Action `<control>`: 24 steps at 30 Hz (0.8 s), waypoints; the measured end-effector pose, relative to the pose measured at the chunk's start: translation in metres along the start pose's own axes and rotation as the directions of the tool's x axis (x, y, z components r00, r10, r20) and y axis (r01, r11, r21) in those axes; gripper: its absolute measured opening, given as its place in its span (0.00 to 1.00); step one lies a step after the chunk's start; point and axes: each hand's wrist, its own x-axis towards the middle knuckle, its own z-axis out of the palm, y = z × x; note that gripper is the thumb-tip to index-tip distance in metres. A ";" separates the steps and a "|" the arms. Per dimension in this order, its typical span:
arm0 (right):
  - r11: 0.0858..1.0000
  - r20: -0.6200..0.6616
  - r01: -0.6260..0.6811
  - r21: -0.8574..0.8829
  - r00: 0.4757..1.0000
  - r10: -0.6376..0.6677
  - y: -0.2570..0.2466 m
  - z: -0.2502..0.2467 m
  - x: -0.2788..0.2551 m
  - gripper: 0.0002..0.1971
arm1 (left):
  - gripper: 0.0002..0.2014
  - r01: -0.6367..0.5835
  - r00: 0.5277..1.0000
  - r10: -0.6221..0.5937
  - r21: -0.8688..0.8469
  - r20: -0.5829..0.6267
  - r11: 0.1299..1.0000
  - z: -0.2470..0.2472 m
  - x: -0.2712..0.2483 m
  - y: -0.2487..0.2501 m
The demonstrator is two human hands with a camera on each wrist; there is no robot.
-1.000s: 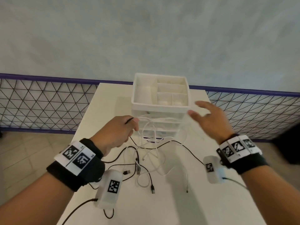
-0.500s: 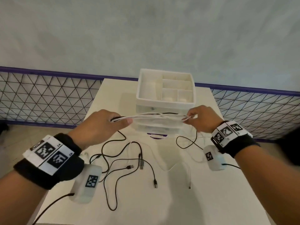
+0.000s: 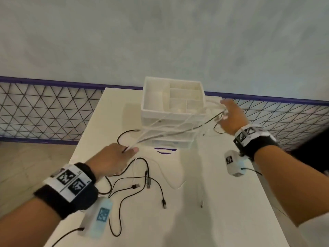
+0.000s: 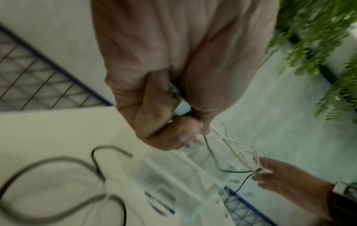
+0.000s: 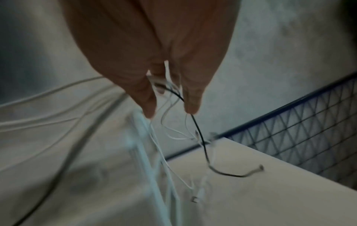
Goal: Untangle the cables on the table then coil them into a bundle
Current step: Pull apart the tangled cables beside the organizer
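A bundle of white cables with one black strand (image 3: 174, 130) stretches slantwise in the air between my hands, in front of the drawer box. My left hand (image 3: 130, 149) pinches its low end just above the table; the left wrist view shows the fingers (image 4: 185, 137) curled round the strands. My right hand (image 3: 224, 113) holds the high end at the box's right side, with strands running between its fingers (image 5: 148, 105). A black plug (image 5: 260, 168) and a white plug (image 5: 195, 198) dangle below it. Loose black cables (image 3: 142, 177) and a white cable (image 3: 178, 186) lie on the table.
A white drawer organiser (image 3: 147, 107) with open top compartments stands at the back of the white table (image 3: 222, 220). A wire mesh fence (image 3: 44, 111) runs behind the table on both sides. Green foliage (image 4: 318, 30) shows in the left wrist view.
My hands have drawn further apart. The right hand rose to the far right of the box, the left sank toward the table, and the held strands now run longer and slanted.
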 end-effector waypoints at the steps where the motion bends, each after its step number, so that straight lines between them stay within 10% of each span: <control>1: 0.997 0.096 -0.052 -0.063 0.994 0.058 0.010 0.014 -0.009 0.37 | 0.20 0.034 0.998 -0.030 -0.079 0.051 0.996 0.011 0.003 -0.003; 5: 0.984 0.255 -0.047 -0.169 0.963 0.090 0.036 0.068 -0.073 0.22 | 0.15 0.172 0.973 -0.111 -0.314 0.203 0.934 0.043 0.008 -0.008; 10: 0.971 0.625 0.109 -0.211 0.779 0.049 0.079 0.129 -0.148 0.17 | 0.16 0.256 0.959 -0.156 -0.493 0.236 0.832 0.056 0.016 -0.006; 18: 0.967 0.251 0.072 0.246 0.959 -0.135 0.037 0.094 -0.137 0.05 | 0.16 0.028 0.999 -0.010 -0.594 0.034 0.804 0.015 0.012 0.028; 24: 0.528 0.168 -0.057 0.847 0.972 -0.163 -0.084 0.018 -0.117 0.09 | 0.12 -0.207 0.976 0.204 -0.648 -0.081 0.733 0.046 0.009 0.072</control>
